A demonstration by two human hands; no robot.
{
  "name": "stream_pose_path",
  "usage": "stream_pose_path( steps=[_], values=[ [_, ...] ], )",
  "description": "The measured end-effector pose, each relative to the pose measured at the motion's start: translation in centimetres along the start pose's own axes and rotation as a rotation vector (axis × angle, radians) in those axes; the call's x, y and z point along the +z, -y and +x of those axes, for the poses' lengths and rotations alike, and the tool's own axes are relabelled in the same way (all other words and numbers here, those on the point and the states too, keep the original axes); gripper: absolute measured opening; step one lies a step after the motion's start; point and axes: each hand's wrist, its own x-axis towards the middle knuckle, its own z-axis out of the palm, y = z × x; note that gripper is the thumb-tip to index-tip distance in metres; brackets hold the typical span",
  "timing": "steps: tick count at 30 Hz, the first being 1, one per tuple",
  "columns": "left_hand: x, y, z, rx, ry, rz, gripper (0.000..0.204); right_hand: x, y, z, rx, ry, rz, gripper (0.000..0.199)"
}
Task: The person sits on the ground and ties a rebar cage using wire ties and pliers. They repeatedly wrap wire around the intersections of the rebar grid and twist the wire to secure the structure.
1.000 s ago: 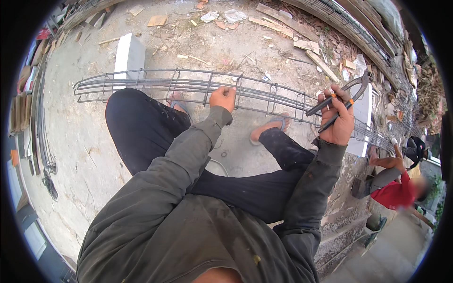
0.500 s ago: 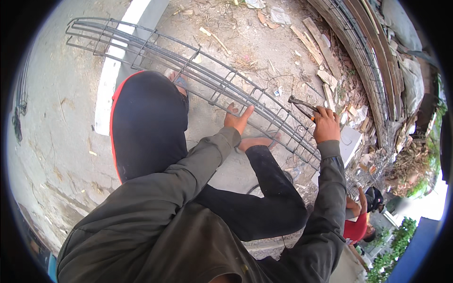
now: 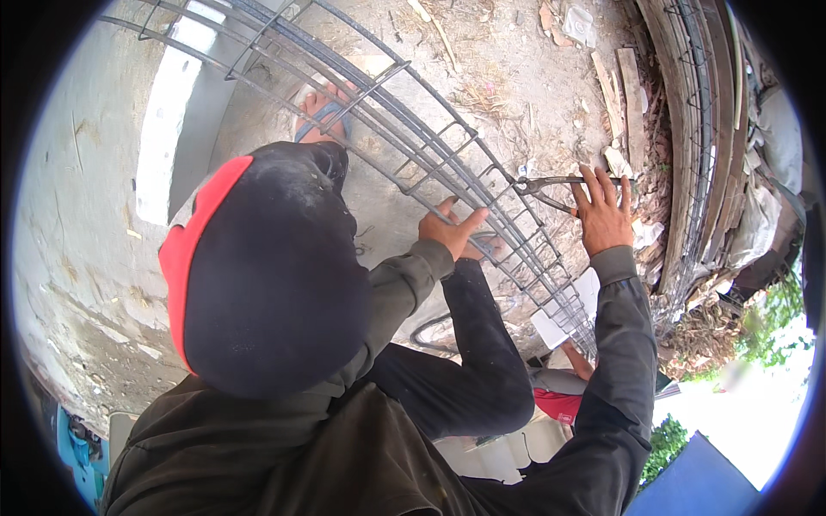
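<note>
A long rebar cage (image 3: pixel 379 84) of dark bars and square ties runs from the upper left down to the lower right. My left hand (image 3: pixel 449 230) grips its near bar, thumb extended and some fingers hidden below. In my right hand (image 3: pixel 604 213) is a pair of pincers (image 3: pixel 532 184), its two handles spread apart, with my fingers stretched over the upper one. The jaws meet the cage's far side, close to a tie. Whether they hold a wire is too small to tell.
My bent knee (image 3: pixel 275 284) is left of the cage, and a sandalled foot (image 3: pixel 325 112) is beneath it. A white-edged concrete ledge (image 3: pixel 172 112) stands left. Timber planks (image 3: pixel 680 146) and scraps lie at right. Another person in a red shirt (image 3: pixel 557 404) is near the cage's far end.
The pincers have moved left onto the cage, and their handles have spread wider. My right fingers have straightened. My left hand stays on the cage while the view has shifted.
</note>
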Motion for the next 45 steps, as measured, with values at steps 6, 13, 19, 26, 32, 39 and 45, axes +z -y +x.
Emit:
stream_pose_path(
  steps=[6, 13, 19, 26, 32, 39, 45],
  values=[
    [-0.3, -0.1, -0.3, -0.034, 0.006, 0.013, 0.095, -1.3, -0.2, 1.7, -0.061, 0.01, -0.074, 0.042],
    [-0.2, 0.2, -0.4, -0.057, 0.005, -0.047, 0.096, -4.4, -0.7, 2.0, -0.107, 0.062, 0.031, 0.029],
    [0.1, 0.9, -0.1, -0.052, -0.004, -0.074, 0.096, -4.5, -0.7, 3.1, 0.093, 0.364, 0.408, 0.053],
    [0.0, 0.8, -0.3, -0.035, -0.018, -0.039, 0.092, -7.8, 1.0, 1.9, 0.104, 0.362, 0.414, 0.047],
    [-0.1, 0.8, -0.2, -0.025, -0.014, -0.063, 0.094, -7.1, 0.0, 1.3, 0.006, 0.293, 0.296, 0.038],
    [-0.4, 0.1, -0.6, -0.035, -0.019, -0.009, 0.093, -4.1, -0.7, 1.5, 0.029, 0.404, 0.451, 0.027],
    [-0.6, -1.5, -1.5, -0.166, 0.05, -0.353, 0.091, -6.8, -0.8, 3.8, 0.048, 0.545, 0.359, 0.031]
  ],
)
